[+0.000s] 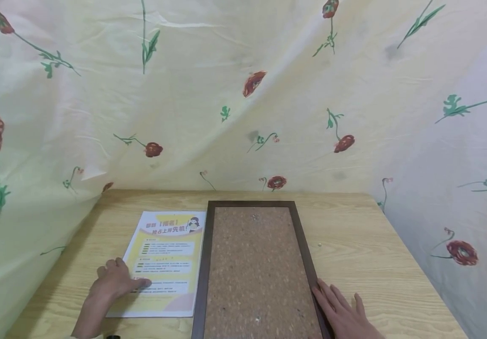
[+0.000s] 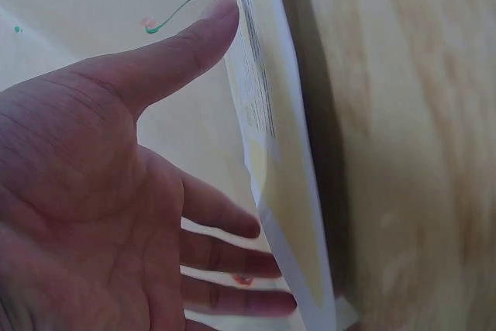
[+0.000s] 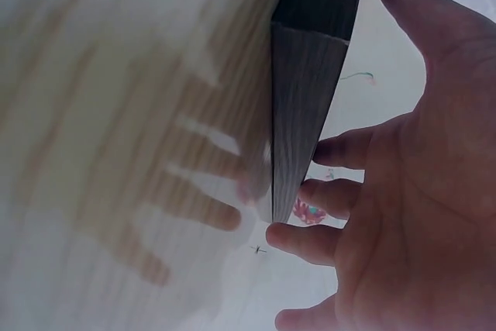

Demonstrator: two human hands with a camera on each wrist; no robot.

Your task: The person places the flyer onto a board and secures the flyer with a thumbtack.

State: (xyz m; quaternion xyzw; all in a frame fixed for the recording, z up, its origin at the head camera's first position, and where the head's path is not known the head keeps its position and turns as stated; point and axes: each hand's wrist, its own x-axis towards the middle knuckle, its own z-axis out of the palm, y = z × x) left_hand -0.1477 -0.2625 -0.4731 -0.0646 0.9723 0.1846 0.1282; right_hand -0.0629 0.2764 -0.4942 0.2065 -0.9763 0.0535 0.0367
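Observation:
A yellow-and-white printed poster (image 1: 165, 263) lies flat on the left part of the table. My left hand (image 1: 112, 281) is at its left edge, thumb laid over the lower print and the other fingers spread at the edge. The left wrist view shows the thumb on the printed face of the paper (image 2: 283, 153). Right of the poster lies a cork board (image 1: 260, 268) in a dark wooden frame. My right hand (image 1: 345, 310) rests along the frame's lower right side, fingers stretched out. In the right wrist view its fingertips touch the frame's dark side (image 3: 306, 106).
The wood-grain table (image 1: 379, 254) is walled by a flowered cloth (image 1: 192, 103) behind and at both sides. A tiny shiny piece (image 1: 320, 244) lies right of the board. A small black object (image 1: 113, 336) shows at the bottom edge near the left wrist.

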